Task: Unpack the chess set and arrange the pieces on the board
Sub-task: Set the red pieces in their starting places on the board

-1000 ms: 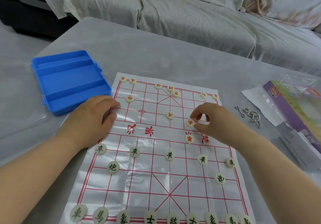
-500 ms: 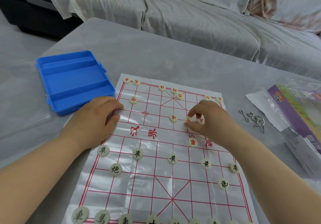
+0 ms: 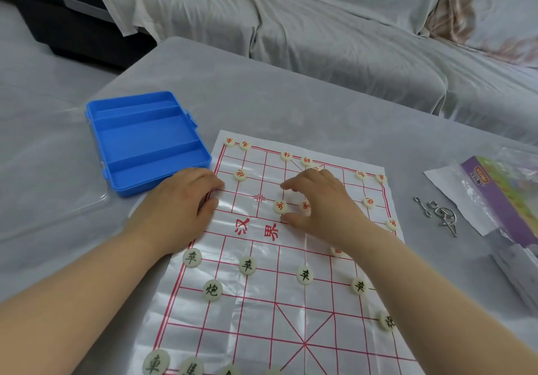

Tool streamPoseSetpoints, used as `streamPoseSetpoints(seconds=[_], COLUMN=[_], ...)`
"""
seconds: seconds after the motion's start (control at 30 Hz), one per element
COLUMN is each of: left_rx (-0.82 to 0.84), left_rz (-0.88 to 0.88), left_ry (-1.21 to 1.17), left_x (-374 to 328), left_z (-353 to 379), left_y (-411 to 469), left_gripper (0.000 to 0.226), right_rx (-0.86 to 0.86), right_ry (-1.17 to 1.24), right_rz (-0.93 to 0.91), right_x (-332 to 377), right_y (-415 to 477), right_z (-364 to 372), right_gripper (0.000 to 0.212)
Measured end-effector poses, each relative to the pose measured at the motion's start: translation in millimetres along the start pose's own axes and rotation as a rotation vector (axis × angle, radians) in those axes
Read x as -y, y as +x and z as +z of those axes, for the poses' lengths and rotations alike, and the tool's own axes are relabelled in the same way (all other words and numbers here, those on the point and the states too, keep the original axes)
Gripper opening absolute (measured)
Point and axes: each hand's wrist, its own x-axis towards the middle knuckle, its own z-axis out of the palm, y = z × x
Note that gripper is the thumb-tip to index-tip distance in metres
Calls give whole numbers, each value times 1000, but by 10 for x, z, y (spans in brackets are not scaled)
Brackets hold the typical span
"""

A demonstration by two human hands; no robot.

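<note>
Pressing board (image 3: pixel 262 305), left grip (image 3: pixel 180 204) apart, right grip (image 3: pixel 320 200) spread beside one red piece (image 3: pixel 280 206), one blue box (image 3: pixel 145 142)

Round cream pieces (image 3: pixel 247 265) flat on glossy red-gridded board (image 3: pixel 262 331)

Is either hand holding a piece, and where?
The left hand holds nothing; it presses flat on the left edge of the board. The right hand flanks a red-marked piece with thumb and forefinger; whether they pinch it cannot be told.
</note>
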Motion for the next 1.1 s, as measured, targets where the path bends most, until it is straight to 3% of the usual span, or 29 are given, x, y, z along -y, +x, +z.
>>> streamPoseSetpoints(seconds=[0.23,0.53,0.9,1.1], left_rx=[-15,-39,-31,-32], left_rz=[8,9,71,77], left_ry=[-3,7,133,186], left_x=[11,43,-63,-96], left_z=[17,46,-46,-58], left_y=[0,3,-38,-47], left_gripper=[27,28,14,17], right_rx=[29,-10,-221,-183], right_ry=[5,69,187,210], right_rz=[-44,-9,274,463], right_x=[133,244,-444,-800], right_y=[119,211,-596,-1018], right_z=[41,105,-377,-371], right_gripper=[30,35,20,13])
